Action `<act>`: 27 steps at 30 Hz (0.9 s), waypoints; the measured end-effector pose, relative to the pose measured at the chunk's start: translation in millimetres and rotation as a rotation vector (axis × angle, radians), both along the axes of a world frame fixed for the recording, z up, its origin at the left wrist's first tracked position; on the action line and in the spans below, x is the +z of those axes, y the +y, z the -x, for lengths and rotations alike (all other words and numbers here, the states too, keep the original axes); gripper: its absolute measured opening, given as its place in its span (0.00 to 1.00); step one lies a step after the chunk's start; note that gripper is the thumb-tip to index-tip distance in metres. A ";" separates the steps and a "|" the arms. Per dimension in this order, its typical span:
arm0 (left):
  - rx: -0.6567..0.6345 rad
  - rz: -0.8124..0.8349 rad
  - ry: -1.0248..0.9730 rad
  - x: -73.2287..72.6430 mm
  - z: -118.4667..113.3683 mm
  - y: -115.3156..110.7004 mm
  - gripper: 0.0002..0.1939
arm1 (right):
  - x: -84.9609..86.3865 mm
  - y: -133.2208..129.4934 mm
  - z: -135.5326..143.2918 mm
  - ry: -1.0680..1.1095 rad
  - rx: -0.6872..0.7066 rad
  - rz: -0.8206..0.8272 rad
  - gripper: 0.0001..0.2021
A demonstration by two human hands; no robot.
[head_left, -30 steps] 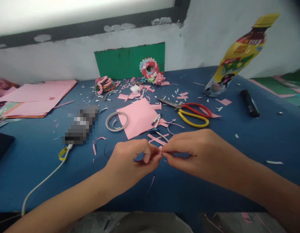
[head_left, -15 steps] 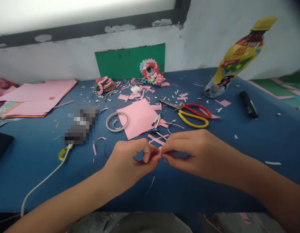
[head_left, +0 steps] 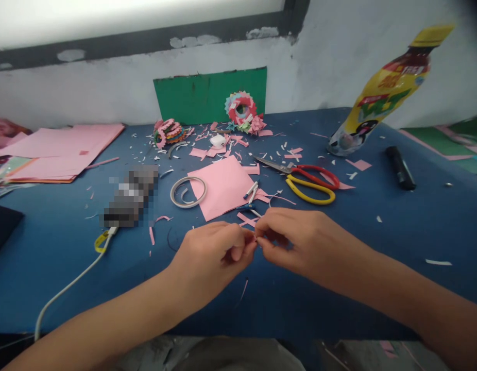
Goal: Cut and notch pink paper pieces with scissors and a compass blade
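My left hand and my right hand meet fingertip to fingertip above the blue table. Both are closed in a pinch. Whatever sits between the fingertips is tiny and mostly hidden. Just beyond them lie a pink square sheet, a roll of tape overlapping its left corner, and small blue-and-white sticks. Scissors with one red and one yellow handle rest past my right hand, their blades pointing left.
Pink sheets are stacked at the left, near a blurred-out device with a white cable. Paper ornaments stand by a green board. A yellow-labelled bottle and a black cylinder are at the right.
The fingers of both my hands have curled in more, and the gaps behind the pinches look smaller. The whole view has shifted slightly.
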State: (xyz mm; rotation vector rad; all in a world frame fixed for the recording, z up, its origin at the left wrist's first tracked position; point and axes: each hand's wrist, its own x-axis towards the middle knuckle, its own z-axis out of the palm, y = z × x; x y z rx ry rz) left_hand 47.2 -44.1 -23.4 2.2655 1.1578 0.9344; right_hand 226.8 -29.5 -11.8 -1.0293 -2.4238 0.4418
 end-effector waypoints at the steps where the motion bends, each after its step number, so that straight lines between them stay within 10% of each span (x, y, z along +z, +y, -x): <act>1: 0.002 0.002 -0.001 0.0 -0.1 0.1 0.14 | -0.2 0.3 0.6 -0.004 0.001 -0.001 0.05; 10: 0.043 0.273 -0.258 9.3 -5.0 -0.7 0.17 | 12.3 1.8 -1.4 0.068 -0.031 0.360 0.04; 27: -0.097 0.647 -0.492 24.0 -1.6 2.6 0.22 | 20.9 5.8 -21.3 -0.041 0.321 -0.111 0.10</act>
